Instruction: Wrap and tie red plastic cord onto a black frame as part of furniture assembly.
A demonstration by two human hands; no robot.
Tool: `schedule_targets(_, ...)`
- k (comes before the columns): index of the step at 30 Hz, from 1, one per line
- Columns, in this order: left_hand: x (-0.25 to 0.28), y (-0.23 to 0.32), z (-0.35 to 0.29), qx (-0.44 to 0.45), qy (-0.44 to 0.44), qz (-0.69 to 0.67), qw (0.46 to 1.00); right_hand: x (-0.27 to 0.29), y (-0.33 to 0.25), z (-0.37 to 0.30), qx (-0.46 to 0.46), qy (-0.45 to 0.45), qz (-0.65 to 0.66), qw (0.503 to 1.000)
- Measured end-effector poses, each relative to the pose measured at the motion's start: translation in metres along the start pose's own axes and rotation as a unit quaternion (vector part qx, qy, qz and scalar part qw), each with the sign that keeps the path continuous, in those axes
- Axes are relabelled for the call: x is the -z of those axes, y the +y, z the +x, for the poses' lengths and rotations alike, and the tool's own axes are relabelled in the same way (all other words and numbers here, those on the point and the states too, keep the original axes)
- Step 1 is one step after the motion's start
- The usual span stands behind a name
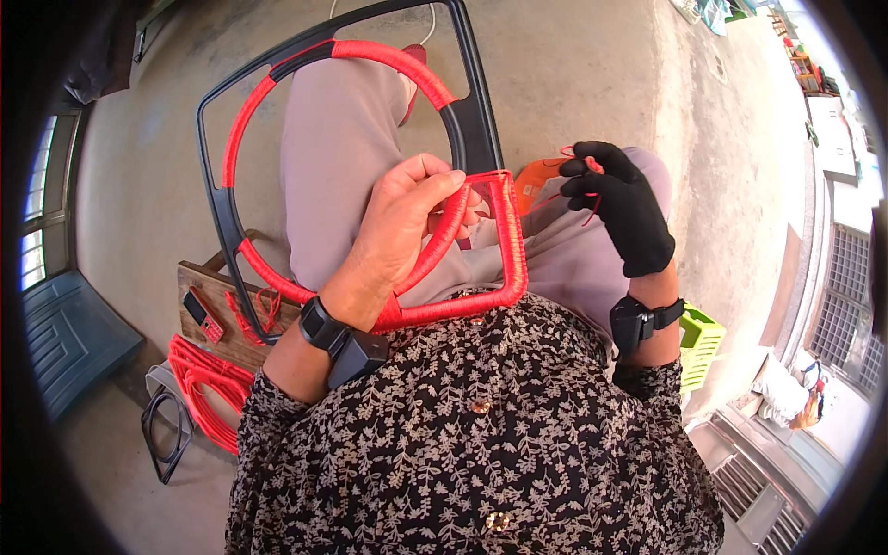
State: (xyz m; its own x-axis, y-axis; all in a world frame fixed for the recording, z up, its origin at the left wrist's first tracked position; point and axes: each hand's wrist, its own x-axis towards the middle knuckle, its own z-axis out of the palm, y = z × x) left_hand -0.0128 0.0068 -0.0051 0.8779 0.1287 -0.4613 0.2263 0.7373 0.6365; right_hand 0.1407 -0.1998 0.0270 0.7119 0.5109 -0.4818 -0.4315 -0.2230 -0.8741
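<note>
A black square frame with an inner ring (479,120) leans across my lap. Glossy red cord (511,240) is wound tightly round its near right corner and round parts of the ring. My bare left hand (407,208) grips the wrapped ring beside that corner, thumb on top and fingers beneath. To the right, my black-gloved right hand (624,208) is raised off the frame with its fingers curled. Thin loose red cord (593,166) is pinched in those fingers; its path back to the frame is partly hidden.
On the left, a wooden bench (242,324) carries a red phone (203,315) and cord scraps. Below it are a thick red cord coil (199,388) and another black frame (166,435). A green basket (700,347) stands by my right elbow. Something orange (536,183) lies beyond the corner.
</note>
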Motion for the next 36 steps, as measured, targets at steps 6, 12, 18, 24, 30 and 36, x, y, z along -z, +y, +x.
schedule_targets(6,-0.001,0.002,-0.001,-0.008,0.019,-0.001,1.000,0.085,0.017,0.016,0.094,0.119,0.110,0.982)
schedule_targets(12,0.000,0.001,0.000,-0.015,0.024,0.008,1.000,0.117,0.022,0.017,0.097,0.165,0.193,0.962)
schedule_targets(18,0.001,-0.001,0.000,-0.023,0.047,-0.010,0.999,0.025,-0.002,0.005,0.023,-0.028,-0.057,0.998)
schedule_targets(24,0.000,-0.005,0.004,-0.039,0.069,-0.002,0.997,-0.037,0.028,0.015,0.066,-0.278,-0.231,0.930)
schedule_targets(30,0.001,-0.008,0.007,-0.056,0.062,0.049,0.995,-0.064,0.053,0.040,0.020,-0.274,-0.106,0.956)
schedule_targets(36,0.003,-0.004,0.006,-0.007,0.054,0.091,0.994,-0.069,0.044,0.043,0.028,-0.275,-0.023,0.961)
